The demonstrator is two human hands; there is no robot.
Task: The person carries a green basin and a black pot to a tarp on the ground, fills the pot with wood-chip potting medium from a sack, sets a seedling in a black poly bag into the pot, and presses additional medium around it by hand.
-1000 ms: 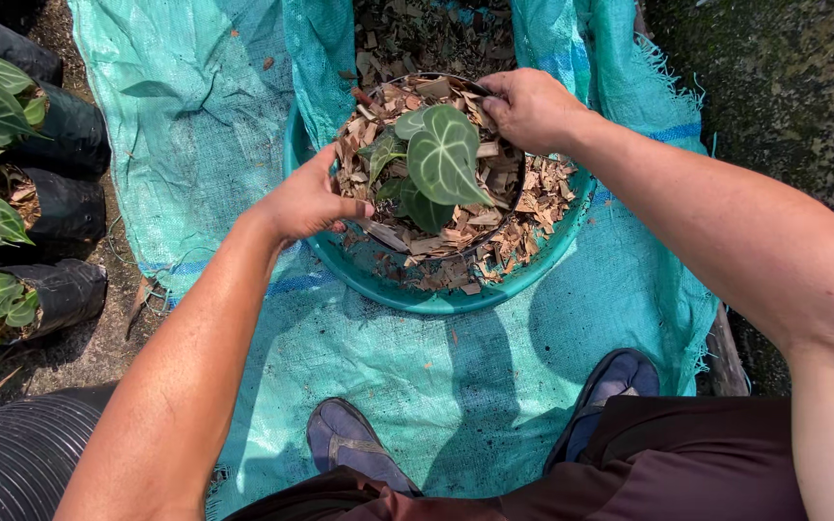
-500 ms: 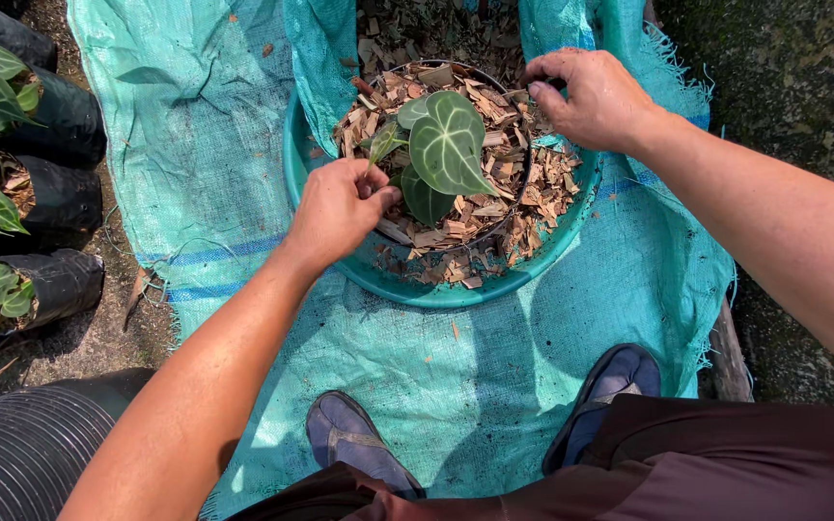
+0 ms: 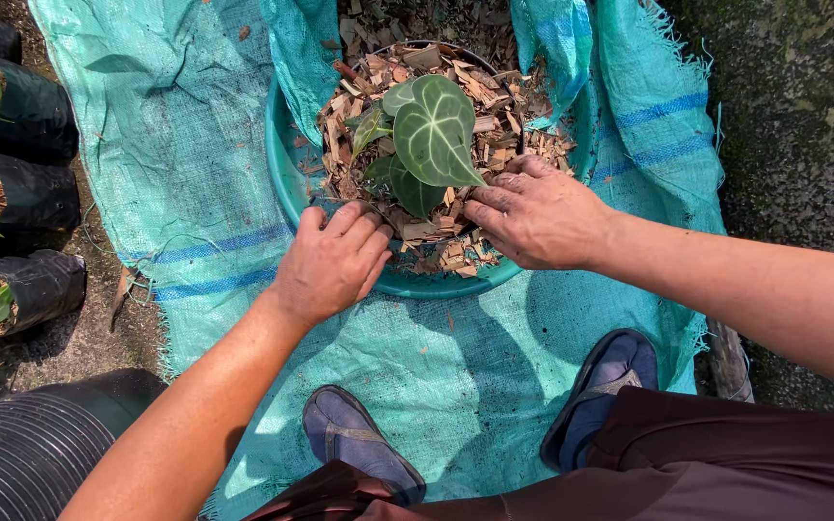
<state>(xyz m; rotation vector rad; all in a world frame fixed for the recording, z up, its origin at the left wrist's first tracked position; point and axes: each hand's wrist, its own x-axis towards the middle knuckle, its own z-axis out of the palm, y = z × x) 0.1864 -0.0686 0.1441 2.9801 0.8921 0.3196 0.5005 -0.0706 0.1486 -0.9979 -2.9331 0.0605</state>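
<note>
While my right hand (image 3: 542, 217) has come down from the basin's (image 3: 287, 183) far rim, both are lying spread. My left hand (image 3: 335, 260) is pressing dry leaf chips (image 3: 436, 241) beside the plant (image 3: 431, 135).

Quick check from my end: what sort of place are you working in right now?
Most likely an outdoor garden or nursery potting spot. A teal woven sheet is spread on bare ground, black grow bags of leafy plants stand alongside, and both hands work chips around a plant in a teal basin.
</note>
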